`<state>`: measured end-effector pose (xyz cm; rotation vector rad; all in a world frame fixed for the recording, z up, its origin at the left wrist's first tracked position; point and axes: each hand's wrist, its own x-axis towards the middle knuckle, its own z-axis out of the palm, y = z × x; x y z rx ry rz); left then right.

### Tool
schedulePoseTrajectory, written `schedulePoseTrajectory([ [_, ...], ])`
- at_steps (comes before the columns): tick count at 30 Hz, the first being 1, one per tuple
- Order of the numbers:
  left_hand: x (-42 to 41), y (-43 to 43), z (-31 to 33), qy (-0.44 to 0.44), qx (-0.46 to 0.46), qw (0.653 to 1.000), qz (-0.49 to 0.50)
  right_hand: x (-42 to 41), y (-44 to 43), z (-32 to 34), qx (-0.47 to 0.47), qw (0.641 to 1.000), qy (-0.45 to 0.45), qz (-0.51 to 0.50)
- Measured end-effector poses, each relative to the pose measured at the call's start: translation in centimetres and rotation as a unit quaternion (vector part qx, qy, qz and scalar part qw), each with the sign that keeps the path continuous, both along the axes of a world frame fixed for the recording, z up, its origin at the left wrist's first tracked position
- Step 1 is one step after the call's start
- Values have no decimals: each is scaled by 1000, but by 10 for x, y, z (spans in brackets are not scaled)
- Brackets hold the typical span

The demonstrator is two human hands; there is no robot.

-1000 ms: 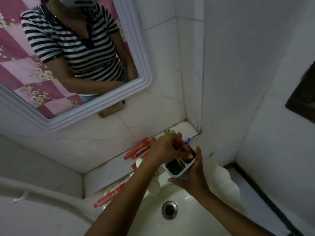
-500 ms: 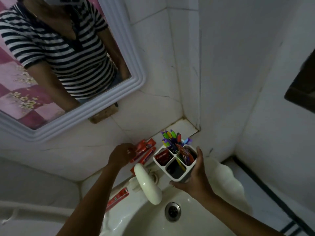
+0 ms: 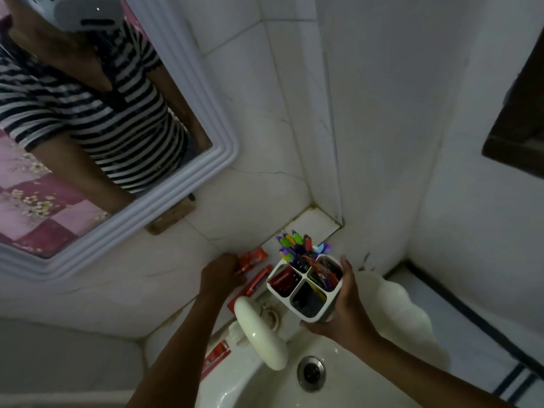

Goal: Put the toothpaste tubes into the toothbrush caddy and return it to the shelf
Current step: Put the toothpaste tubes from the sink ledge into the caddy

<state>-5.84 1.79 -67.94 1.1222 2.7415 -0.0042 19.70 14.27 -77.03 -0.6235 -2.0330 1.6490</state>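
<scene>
**Caddy held over the sink, left hand at the tubes on the ledge**

The right hand [image 3: 343,312] is gripping the white caddy [image 3: 306,285] from its right side and below, fingers wrapping its wall, and is holding it upright in the air above the back rim of the sink [image 3: 371,384], just in front of the ledge [image 3: 315,223]. The caddy is showing four compartments: a red Colgate tube [image 3: 283,282] is sitting in the left one, another red tube [image 3: 322,270] is leaning in the right one, a cluster of brushes [image 3: 291,245] is sticking up from the far one, and the near one is looking dark, with something yellow at its edge.

The left hand [image 3: 220,273] is reaching to the ledge by the wall, its fingers curling over a red tube [image 3: 251,259] lying there; whether it is actually gripping the tube is hard to tell. A second tube [image 3: 259,279] is lying just beside it, nearer the ledge's front edge. A further tube [image 3: 216,357] is lying near the ledge's left end, behind the left forearm. The white tap [image 3: 259,331] is jutting out between the two arms, over the basin.
</scene>
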Motion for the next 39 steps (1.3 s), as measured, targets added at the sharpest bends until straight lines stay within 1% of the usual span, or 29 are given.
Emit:
schedulePoseTrajectory([
  [1,0,-2,7,-18,36,999,24,-1,-1,1,7,1000,0,-3],
  [2,0,-4,15,-36,92,994,50,-1,-1,1,11,1000,1,-6],
  [4,9,-5,39,-84,211,970,90,-2,-2,1,14,1000,3,-8],
  [6,27,-4,66,-165,309,932,99,-2,-1,2,13,1000,3,-9],
  [8,51,-4,93,-245,389,882,101,-1,-1,2,22,1000,2,-9],
  [10,76,-4,115,-293,437,845,97,0,0,3,31,999,-2,-6],
  [12,97,-2,128,-324,444,830,91,0,1,5,29,1000,-7,-6],
  [14,107,3,128,-346,429,831,80,1,1,7,26,1000,-8,-6],
  [15,110,6,126,-343,412,841,76,1,1,7,29,1000,-7,-6],
  [16,111,9,123,-333,390,855,73,1,2,8,31,999,-6,-7],
  [19,107,18,103,-263,307,913,54,2,3,8,26,1000,-8,-10],
  [20,105,20,98,-246,275,928,48,2,3,8,23,1000,-10,-8],
  [22,101,23,93,-233,224,946,36,2,4,7,14,1000,-14,-5],
  [25,97,23,92,-204,195,959,31,2,6,6,7,1000,-17,-2],
  [28,80,13,92,-205,242,946,61,0,4,7,10,1000,-14,0],
  [30,63,2,83,-174,254,945,107,-1,3,6,12,1000,-13,-2],
  [32,49,-8,70,-117,204,962,137,-1,3,2,14,1000,-19,-7],
  [33,43,-11,61,-108,162,971,139,-1,3,0,12,1000,-22,-8],
  [35,35,-12,38,-121,69,983,121,-1,3,-3,9,1000,-25,-8],
  [36,32,-11,27,-133,37,985,104,-1,3,-3,12,1000,-25,-6],
  [38,30,-7,12,-145,-2,987,66,-1,2,-2,19,1000,-23,-6],
  [39,30,-5,8,-134,-22,990,49,-1,2,-1,17,1000,-21,-6],
])
